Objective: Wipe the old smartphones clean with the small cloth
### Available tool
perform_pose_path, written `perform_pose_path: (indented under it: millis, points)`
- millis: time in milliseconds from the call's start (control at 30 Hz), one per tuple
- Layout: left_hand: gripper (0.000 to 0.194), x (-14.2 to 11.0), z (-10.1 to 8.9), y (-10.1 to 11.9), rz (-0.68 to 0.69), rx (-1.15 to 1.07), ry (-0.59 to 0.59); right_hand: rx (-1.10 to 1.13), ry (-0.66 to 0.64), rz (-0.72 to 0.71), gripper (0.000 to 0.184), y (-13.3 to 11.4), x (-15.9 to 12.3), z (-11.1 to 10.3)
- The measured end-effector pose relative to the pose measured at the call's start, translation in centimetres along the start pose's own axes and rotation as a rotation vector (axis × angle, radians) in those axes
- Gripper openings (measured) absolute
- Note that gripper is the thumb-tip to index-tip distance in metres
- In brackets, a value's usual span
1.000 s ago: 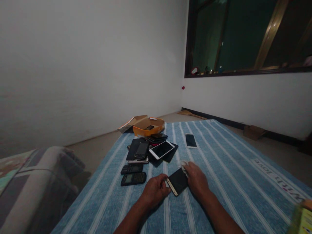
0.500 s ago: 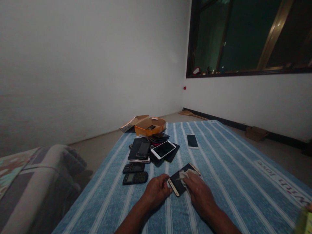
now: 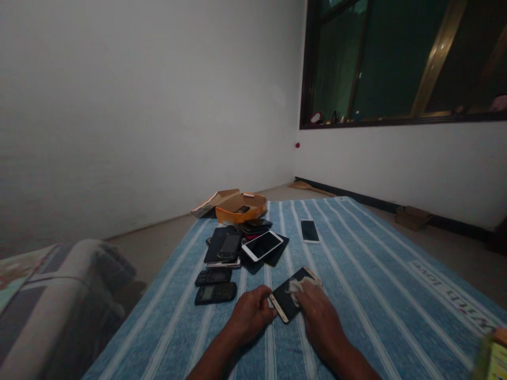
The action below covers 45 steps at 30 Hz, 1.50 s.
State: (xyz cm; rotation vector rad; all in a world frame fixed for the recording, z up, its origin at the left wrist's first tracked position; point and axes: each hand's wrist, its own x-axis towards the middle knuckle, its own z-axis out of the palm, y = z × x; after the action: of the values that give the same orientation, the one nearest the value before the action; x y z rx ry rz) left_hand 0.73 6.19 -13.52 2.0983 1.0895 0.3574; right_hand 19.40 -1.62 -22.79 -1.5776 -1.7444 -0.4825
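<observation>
A dark-screened smartphone with pale gold ends (image 3: 285, 301) lies at a slant on the striped cloth between my hands. My left hand (image 3: 253, 314) pinches its near left corner. Pressed on the screen is a crumpled white cloth or tissue (image 3: 299, 286), held under the fingers of my right hand (image 3: 317, 316). Just left of my hands are two black keypad phones (image 3: 216, 293), one behind the other. Beyond them, a white smartphone (image 3: 262, 246) rests on a heap of dark phones (image 3: 228, 246).
Another white smartphone (image 3: 309, 231) lies alone farther right. An open orange box (image 3: 241, 214) with a phone inside stands at the far end of the blue striped cloth (image 3: 364, 295). A draped blanket (image 3: 67, 295) is at left, a yellow item (image 3: 497, 359) at the lower right corner.
My right hand has slid the white cloth slightly up and left across the phone's screen. My left hand keeps its hold on the corner. The whole view has shifted a little.
</observation>
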Motion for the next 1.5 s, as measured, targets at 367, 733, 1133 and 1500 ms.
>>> perform_pose_path:
  millis: [367,733,1133,1500]
  points:
    - [0.013,-0.1,0.1,0.1,-0.020,-0.026,0.016,0.152,-0.108,-0.047,0.047,-1.5,1.1,-1.0]
    - [0.009,-0.2,1.3,0.6,-0.060,0.034,0.036,0.047,-0.107,0.205,0.044,0.4,0.8,-0.4]
    - [0.013,-0.6,1.4,1.6,-0.091,0.142,0.019,0.007,-0.166,0.181,0.038,-1.9,1.2,-1.2]
    - [0.073,-2.1,5.2,2.8,-0.037,0.343,0.206,0.282,-0.256,0.053,0.039,-1.7,4.0,-1.6]
